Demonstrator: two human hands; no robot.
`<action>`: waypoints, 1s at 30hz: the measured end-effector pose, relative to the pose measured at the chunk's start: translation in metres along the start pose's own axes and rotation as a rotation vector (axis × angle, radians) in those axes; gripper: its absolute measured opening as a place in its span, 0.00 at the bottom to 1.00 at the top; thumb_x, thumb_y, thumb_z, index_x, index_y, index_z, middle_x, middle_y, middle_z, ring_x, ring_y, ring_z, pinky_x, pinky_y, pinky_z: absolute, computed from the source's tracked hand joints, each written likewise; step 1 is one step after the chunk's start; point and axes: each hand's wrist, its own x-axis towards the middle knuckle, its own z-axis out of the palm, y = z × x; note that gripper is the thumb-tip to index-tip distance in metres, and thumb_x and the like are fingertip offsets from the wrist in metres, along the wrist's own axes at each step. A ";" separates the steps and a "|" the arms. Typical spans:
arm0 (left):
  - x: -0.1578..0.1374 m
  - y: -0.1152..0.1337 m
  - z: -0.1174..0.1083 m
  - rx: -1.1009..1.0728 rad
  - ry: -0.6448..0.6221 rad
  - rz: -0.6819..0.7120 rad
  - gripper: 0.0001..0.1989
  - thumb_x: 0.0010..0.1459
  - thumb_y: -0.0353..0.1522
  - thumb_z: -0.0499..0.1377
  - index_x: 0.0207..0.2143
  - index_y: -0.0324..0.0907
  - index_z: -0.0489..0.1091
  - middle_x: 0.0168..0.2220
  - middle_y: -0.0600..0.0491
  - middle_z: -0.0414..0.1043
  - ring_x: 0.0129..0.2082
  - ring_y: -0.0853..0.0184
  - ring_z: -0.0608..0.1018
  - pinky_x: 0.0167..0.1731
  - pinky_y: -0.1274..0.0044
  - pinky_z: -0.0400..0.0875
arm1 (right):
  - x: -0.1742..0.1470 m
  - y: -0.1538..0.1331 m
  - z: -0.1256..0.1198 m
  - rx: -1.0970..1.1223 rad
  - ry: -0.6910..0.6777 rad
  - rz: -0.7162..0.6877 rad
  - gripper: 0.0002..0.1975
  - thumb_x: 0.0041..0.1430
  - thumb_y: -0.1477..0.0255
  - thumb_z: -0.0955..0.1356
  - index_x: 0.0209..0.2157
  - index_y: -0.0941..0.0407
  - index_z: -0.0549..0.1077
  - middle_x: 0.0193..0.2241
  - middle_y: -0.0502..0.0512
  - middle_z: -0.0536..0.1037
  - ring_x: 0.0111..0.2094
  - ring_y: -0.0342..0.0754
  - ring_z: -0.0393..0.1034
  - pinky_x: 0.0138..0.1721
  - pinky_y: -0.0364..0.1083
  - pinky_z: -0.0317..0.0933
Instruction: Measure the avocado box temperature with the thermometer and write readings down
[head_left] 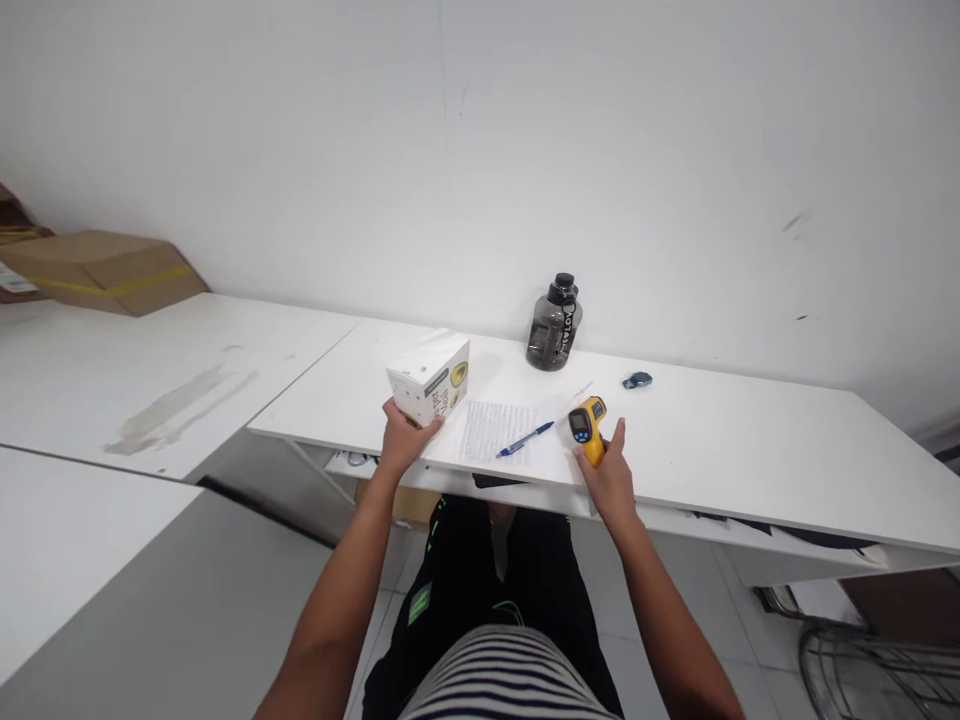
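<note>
My left hand (405, 436) grips the lower near corner of a white box (439, 385) printed with avocado pictures, at the left of the desk. My right hand (611, 480) is closed around the handle of a yellow and black infrared thermometer (589, 428), with one finger sticking out at the side. The thermometer's small screen faces up toward me. Between my hands lies a sheet of paper (480, 425) covered in writing. A blue pen (525, 440) rests across it at a slant.
A dark translucent water bottle (551, 330) stands against the wall. Right of it lies a small dark object (637, 380) I cannot make out. Cardboard boxes (112, 270) sit at the far left. An open shelf (540, 493) runs under the desk, and a wire rack (877, 660) stands low on the right.
</note>
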 end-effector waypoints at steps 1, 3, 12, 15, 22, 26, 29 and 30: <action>0.000 0.000 0.000 0.006 0.003 0.001 0.44 0.42 0.41 0.73 0.53 0.46 0.48 0.58 0.37 0.68 0.59 0.52 0.75 0.55 0.59 0.73 | 0.010 0.003 0.002 -0.061 0.004 0.001 0.49 0.62 0.59 0.65 0.73 0.63 0.35 0.49 0.67 0.78 0.46 0.62 0.75 0.43 0.53 0.66; 0.000 -0.001 0.000 0.021 0.004 0.006 0.43 0.43 0.42 0.73 0.53 0.46 0.48 0.58 0.37 0.68 0.59 0.52 0.74 0.55 0.59 0.73 | 0.026 0.008 0.006 -0.155 0.017 -0.001 0.45 0.63 0.62 0.64 0.73 0.64 0.40 0.48 0.68 0.79 0.46 0.62 0.75 0.44 0.53 0.65; -0.002 0.001 -0.002 0.074 0.000 0.001 0.43 0.44 0.43 0.73 0.54 0.46 0.49 0.57 0.38 0.69 0.59 0.52 0.75 0.53 0.60 0.74 | 0.058 0.011 0.020 -0.421 0.067 -0.098 0.29 0.65 0.67 0.65 0.65 0.63 0.61 0.51 0.70 0.76 0.52 0.61 0.70 0.49 0.52 0.63; -0.002 0.002 -0.001 0.074 0.002 -0.003 0.43 0.44 0.43 0.73 0.54 0.46 0.49 0.57 0.39 0.69 0.58 0.52 0.76 0.53 0.61 0.74 | 0.064 0.008 0.023 -0.517 0.033 -0.086 0.29 0.66 0.67 0.64 0.65 0.64 0.61 0.52 0.71 0.74 0.52 0.62 0.70 0.48 0.52 0.64; 0.000 -0.002 0.000 0.062 0.005 0.016 0.43 0.44 0.43 0.73 0.54 0.46 0.50 0.56 0.39 0.70 0.57 0.53 0.76 0.51 0.61 0.75 | 0.067 0.002 0.033 -0.647 0.080 -0.097 0.32 0.64 0.66 0.63 0.65 0.69 0.61 0.64 0.82 0.62 0.66 0.72 0.55 0.59 0.66 0.57; -0.001 -0.001 0.000 0.081 0.010 0.004 0.43 0.44 0.42 0.73 0.55 0.45 0.50 0.56 0.38 0.70 0.57 0.52 0.76 0.52 0.60 0.75 | 0.059 0.004 0.047 -0.685 0.209 -0.351 0.29 0.65 0.71 0.61 0.65 0.66 0.63 0.70 0.77 0.53 0.71 0.73 0.42 0.63 0.73 0.45; -0.001 0.002 0.001 0.097 0.016 0.005 0.42 0.45 0.43 0.72 0.55 0.45 0.51 0.56 0.39 0.70 0.57 0.52 0.76 0.52 0.60 0.74 | 0.057 0.004 0.059 -0.717 0.112 -0.647 0.25 0.63 0.76 0.63 0.61 0.56 0.70 0.69 0.69 0.59 0.71 0.71 0.44 0.64 0.74 0.42; -0.002 0.003 0.002 0.096 0.024 0.011 0.42 0.45 0.44 0.72 0.55 0.45 0.51 0.56 0.39 0.70 0.56 0.52 0.76 0.52 0.60 0.74 | 0.058 0.003 0.062 -0.723 0.068 -0.726 0.23 0.63 0.77 0.64 0.59 0.53 0.73 0.69 0.68 0.61 0.71 0.70 0.45 0.63 0.75 0.41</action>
